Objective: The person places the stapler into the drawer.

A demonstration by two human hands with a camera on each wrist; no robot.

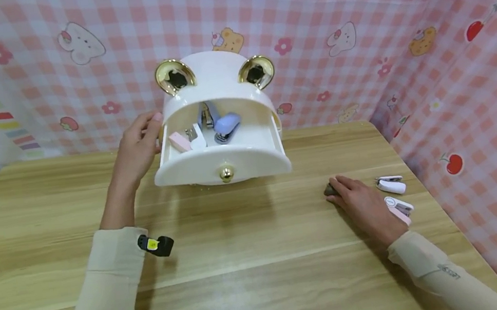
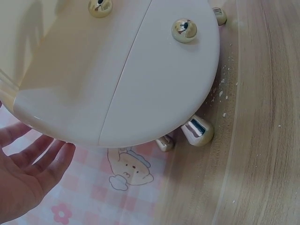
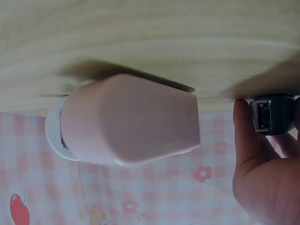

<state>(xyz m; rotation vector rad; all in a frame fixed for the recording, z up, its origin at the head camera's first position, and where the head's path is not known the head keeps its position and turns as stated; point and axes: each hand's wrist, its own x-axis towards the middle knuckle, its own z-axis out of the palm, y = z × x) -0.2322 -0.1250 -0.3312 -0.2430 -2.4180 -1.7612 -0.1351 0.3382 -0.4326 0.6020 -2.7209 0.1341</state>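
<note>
A white frog-shaped drawer box (image 1: 217, 89) with gold-rimmed eyes stands toward the back, its upper drawer (image 1: 256, 159) pulled out. Inside lie a blue-purple stapler (image 1: 227, 124), a grey-blue stapler (image 1: 207, 114) standing behind it, and a pink and white stapler (image 1: 180, 141). My left hand (image 1: 137, 145) rests against the left side of the box; its loosely extended fingers (image 2: 58, 161) are at the curved edge in the left wrist view. On the right of the table, my right hand (image 1: 361, 206) pinches a small dark stapler (image 3: 273, 115) between thumb and fingers.
Beyond my right hand lie a white stapler (image 1: 391, 185) and a white and pink stapler (image 1: 399, 209), which looms close in the right wrist view. A pink checked cloth (image 1: 306, 18) hangs behind and to the right of the wooden table (image 1: 255, 288). Small white crumbs lie near the box's gold feet.
</note>
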